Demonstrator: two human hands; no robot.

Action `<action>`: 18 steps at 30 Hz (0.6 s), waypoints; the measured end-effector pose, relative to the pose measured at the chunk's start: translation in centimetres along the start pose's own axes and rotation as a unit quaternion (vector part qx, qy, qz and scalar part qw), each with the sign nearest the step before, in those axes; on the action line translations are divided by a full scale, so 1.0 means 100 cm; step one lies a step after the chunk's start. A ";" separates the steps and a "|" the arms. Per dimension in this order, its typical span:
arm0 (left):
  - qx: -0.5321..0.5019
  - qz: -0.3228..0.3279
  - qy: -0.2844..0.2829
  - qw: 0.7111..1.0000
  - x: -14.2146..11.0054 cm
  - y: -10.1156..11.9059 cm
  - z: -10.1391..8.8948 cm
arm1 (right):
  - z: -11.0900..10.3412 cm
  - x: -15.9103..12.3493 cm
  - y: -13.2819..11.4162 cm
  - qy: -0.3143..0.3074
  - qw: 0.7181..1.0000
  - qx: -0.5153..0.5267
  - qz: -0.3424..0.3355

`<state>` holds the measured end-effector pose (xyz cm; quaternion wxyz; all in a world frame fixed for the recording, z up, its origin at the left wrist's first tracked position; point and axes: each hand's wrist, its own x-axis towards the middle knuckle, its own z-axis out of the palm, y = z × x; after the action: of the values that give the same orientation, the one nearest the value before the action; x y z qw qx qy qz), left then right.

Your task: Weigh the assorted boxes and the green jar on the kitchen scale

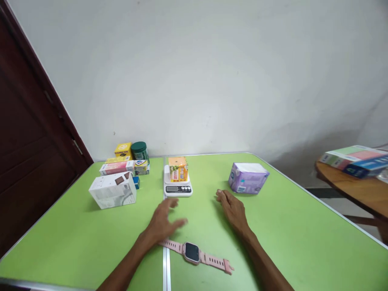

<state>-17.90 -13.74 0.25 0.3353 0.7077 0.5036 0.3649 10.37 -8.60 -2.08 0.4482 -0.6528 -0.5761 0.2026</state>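
My left hand (163,221), slightly blurred, hovers over the green table with fingers apart and nothing in it. Just beyond it stands a white digital kitchen scale (178,190) bearing an orange and yellow packaged box (178,169). A pink smartwatch (192,252) lies flat with its strap stretched out, one strap end partly behind my left wrist. My right hand (233,208) rests low over the table, fingers curled together; whatever they might enclose is hidden. Close behind it sits a purple and white tissue pack (248,178).
At the left stand a white box (113,190), a pink and white carton (117,167), a yellow box (123,150), a green-lidded container (140,151) and a small blue box (136,182). Flat boxes (357,159) lie on a wooden stand at right. A wall rises behind the table (75,238).
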 end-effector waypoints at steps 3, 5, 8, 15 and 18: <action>0.104 0.107 -0.155 0.977 -0.022 0.013 0.011 | 0.000 0.000 0.000 0.009 1.000 -0.007 -0.009; 0.153 0.145 -0.173 0.962 -0.032 0.014 0.020 | 0.001 -0.001 0.000 0.012 1.000 -0.005 -0.007; 0.197 0.157 -0.141 0.957 -0.037 0.009 0.036 | 0.002 0.001 0.004 0.009 1.000 0.023 0.009; 0.170 0.151 -0.102 0.968 -0.020 0.004 0.058 | 0.003 0.031 0.002 -0.035 0.987 0.151 0.036; 0.081 0.100 -0.075 0.989 0.002 0.010 0.045 | 0.012 0.046 -0.017 -0.043 0.979 0.196 0.022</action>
<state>-13.56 -14.28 -1.10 0.2751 0.8046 0.4321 0.3006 9.66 -3.99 -0.14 0.5372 -0.5558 -0.5295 0.3495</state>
